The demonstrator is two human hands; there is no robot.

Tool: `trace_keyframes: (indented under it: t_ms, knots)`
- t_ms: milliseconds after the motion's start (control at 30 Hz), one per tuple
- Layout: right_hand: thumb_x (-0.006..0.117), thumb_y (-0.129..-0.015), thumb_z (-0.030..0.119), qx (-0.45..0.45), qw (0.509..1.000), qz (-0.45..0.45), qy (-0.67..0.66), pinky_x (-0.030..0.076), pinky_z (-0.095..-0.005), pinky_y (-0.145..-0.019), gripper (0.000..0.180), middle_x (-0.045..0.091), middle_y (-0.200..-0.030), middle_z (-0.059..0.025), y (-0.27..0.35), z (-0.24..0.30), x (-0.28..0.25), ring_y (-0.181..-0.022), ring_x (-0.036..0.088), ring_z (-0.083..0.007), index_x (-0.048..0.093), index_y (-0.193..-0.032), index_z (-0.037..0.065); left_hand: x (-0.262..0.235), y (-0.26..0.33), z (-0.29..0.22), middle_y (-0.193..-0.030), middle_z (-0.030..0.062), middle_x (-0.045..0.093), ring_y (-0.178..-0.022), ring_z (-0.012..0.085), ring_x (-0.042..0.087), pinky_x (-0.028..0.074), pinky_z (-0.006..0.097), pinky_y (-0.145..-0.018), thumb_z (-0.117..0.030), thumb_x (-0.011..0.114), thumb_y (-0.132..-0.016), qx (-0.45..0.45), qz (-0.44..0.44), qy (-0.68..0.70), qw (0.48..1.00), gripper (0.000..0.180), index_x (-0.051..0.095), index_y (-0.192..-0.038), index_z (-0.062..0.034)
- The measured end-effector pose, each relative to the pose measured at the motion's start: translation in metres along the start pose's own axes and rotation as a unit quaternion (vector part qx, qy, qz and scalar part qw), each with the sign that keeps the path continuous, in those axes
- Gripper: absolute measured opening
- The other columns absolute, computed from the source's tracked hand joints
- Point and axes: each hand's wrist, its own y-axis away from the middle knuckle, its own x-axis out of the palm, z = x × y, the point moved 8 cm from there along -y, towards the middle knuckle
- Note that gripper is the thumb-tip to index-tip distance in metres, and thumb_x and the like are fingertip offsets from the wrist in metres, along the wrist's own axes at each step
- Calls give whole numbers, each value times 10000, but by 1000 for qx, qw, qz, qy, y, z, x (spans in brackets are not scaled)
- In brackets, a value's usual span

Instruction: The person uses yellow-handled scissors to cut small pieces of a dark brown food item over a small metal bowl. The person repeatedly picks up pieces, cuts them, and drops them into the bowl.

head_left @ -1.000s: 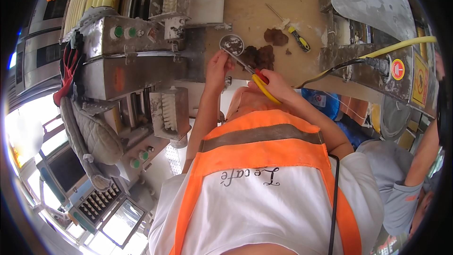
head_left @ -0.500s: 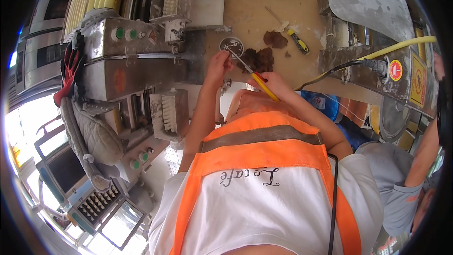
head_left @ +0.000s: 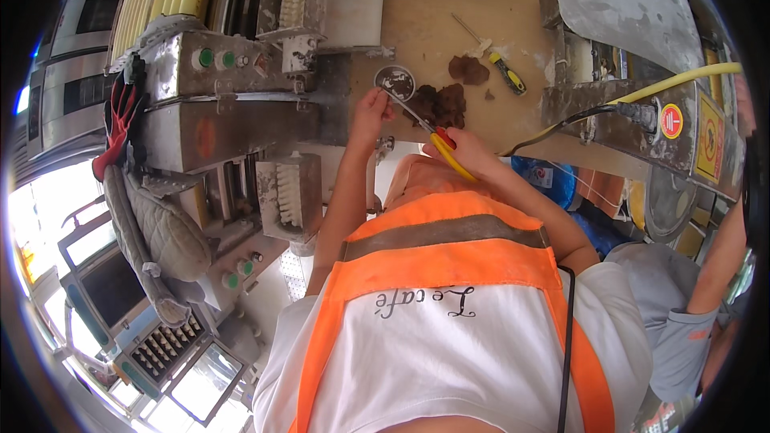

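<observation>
My right hand is closed round the yellow-and-red handles of what look like long-nose pliers. Their long metal jaws point up and left to the fingers of my left hand. Those fingers are pinched together at the jaw tip; what sits between them is too small to make out. Just beyond the tip stands a small round metal cup with dark brown residue inside. To its right lies a crumbly dark brown lump, with a flatter brown piece farther back.
A yellow-and-black screwdriver lies on the tan table, beside a thin metal rod. Dusty metal machines flank the left; a machine with a black cable stands right. Another person's arm shows at the right edge.
My left fingers and the jaw tip have drawn slightly back from the cup, so more of the cup shows. The pliers' handles have shifted slightly toward me.
</observation>
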Motion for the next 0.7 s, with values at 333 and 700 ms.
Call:
trace_keyframes:
  t_ms: [333,700]
  knots:
    - [629,-735,543,-3,998,-15,60,451,-388,-641,564,604,-779,-190,-2,7,-6,-741,586,-344,560,-794,-14,4,0,-9,-670,7,482,-610,108,493,402,230,-589,-176,429,-940,-24,56,-74,995,196,508,-819,-44]
    - [663,-757,457,-6,998,-61,21,439,-356,-589,484,596,-690,-172,-9,-8,-6,-643,579,-292,587,-765,-21,7,-1,-7,-679,15,537,-625,109,539,442,239,-611,-244,406,-940,-51,76,-56,994,266,549,-859,-35]
